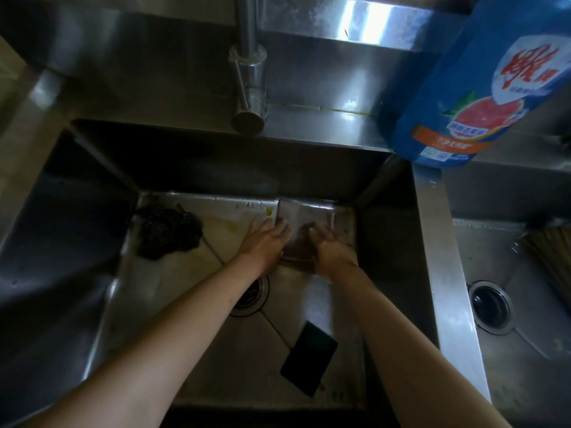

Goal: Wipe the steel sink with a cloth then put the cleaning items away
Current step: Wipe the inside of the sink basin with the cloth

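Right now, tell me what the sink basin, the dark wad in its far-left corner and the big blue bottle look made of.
Sink basin: brushed stainless steel, judging by streaky grey reflections. Dark wad: probably a metal or fibre scourer; tangled, coarse, matte. Blue bottle: likely plastic, glossy with a printed label.

The drain (250,296) of the steel sink (129,304) is taken as the landmark. Beyond it and to its right, the far right corner is filled by a cloth (304,225) pressed flat under the left hand (265,240) and right hand (332,250). Beyond it and to its left, the far left corner is blocked by a dark scouring pad (168,233). Nearer than the drain and to its right, a dark flat sponge (309,359) lies on the floor. Bare floor is left to the drain's left and nearer. High above and beyond it, the faucet (248,72) overhangs, and a blue detergent bottle (469,88) stands on the back ledge, far right.
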`<action>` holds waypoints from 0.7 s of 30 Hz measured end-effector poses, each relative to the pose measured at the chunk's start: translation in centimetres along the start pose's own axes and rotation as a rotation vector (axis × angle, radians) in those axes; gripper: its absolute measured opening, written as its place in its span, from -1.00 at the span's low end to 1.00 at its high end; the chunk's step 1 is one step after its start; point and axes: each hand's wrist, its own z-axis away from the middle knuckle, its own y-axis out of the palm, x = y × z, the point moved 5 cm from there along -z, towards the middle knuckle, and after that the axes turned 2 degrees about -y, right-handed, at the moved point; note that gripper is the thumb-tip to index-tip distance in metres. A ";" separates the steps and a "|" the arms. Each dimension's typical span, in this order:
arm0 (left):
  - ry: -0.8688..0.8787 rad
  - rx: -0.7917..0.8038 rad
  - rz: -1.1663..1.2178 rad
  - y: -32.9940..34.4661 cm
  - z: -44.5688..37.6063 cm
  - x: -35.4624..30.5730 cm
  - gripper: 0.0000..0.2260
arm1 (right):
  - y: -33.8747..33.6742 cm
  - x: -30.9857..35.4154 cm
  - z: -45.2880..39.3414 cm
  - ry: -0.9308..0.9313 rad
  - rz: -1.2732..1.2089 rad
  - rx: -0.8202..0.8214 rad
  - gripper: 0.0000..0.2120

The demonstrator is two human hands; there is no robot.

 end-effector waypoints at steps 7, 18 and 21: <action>0.028 0.099 -0.107 0.4 -2.0 -0.1 -0.46 | 1.0 -1.1 -1.4 0.035 0.025 0.002 -0.30; -0.030 0.056 -0.209 1.9 -1.9 1.5 -0.37 | 1.9 -1.1 -2.5 0.013 0.111 -0.010 -0.26; -0.073 0.066 -0.244 1.8 -1.6 2.3 -0.38 | 1.7 0.0 -3.1 -0.017 0.097 0.002 -0.24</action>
